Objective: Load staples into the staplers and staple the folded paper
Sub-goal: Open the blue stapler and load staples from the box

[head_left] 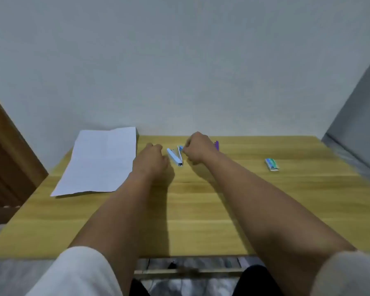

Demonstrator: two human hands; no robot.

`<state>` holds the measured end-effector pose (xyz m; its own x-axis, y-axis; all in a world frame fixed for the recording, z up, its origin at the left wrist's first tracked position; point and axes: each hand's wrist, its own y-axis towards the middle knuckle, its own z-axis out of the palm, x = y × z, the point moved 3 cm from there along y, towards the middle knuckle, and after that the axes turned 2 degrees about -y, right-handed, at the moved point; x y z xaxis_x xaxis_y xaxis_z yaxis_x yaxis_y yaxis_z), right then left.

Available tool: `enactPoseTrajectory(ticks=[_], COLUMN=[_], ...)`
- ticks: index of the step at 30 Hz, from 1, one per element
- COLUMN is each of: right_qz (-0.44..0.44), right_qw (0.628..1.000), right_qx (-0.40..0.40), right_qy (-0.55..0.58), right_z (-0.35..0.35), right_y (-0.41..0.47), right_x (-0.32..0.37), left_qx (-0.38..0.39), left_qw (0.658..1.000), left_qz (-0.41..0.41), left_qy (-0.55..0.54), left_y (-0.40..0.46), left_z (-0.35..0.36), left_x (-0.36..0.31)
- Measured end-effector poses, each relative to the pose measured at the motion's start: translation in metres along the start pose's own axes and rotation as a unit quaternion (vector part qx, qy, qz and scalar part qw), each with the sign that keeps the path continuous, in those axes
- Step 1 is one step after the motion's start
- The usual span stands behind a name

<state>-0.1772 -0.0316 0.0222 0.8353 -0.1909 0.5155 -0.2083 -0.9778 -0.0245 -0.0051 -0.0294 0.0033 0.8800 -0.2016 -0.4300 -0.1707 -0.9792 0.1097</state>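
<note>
A blue and white stapler [175, 157] lies hinged open in a V on the wooden table [201, 206], near the far edge. My left hand [152, 160] sits just left of it with curled fingers against its white arm; whether it grips is hidden. My right hand [198, 149] is on the stapler's right, fingertips pinching its raised blue end. A purple stapler [217, 145] peeks out behind my right hand. The folded white paper [98, 161] lies flat at the table's far left. A small green and white staple box [271, 164] lies to the right.
A grey wall [179, 71] rises right behind the table's far edge. A brown wooden panel [6, 150] stands at the left. A grey surface [359, 124] borders the right side. My white sleeves and dark trousers fill the bottom of the view.
</note>
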Motion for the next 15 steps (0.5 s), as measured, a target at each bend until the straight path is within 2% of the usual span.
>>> enactPoseTrajectory(ticks=[4, 7, 10, 15], right_qz=[0.017, 0.03, 0.018, -0.003], right_qw=[0.997, 0.996, 0.997, 0.997], right_qx=[-0.002, 0.001, 0.005, -0.007], right_qy=[-0.074, -0.088, -0.081, -0.073], right_z=[0.027, 0.04, 0.04, 0.04], right_y=[0.025, 0.037, 0.039, 0.03], right_x=[0.006, 0.01, 0.014, 0.01], left_qx=[0.039, 0.064, 0.061, 0.042], left_qw=[0.999, 0.998, 0.998, 0.996], left_qz=[-0.009, 0.004, 0.01, 0.02], left_qy=[-0.024, -0.004, -0.003, -0.072], left_y=[0.03, 0.043, 0.046, 0.037], left_z=[0.022, 0.032, 0.035, 0.037], left_x=[0.011, 0.016, 0.017, 0.018])
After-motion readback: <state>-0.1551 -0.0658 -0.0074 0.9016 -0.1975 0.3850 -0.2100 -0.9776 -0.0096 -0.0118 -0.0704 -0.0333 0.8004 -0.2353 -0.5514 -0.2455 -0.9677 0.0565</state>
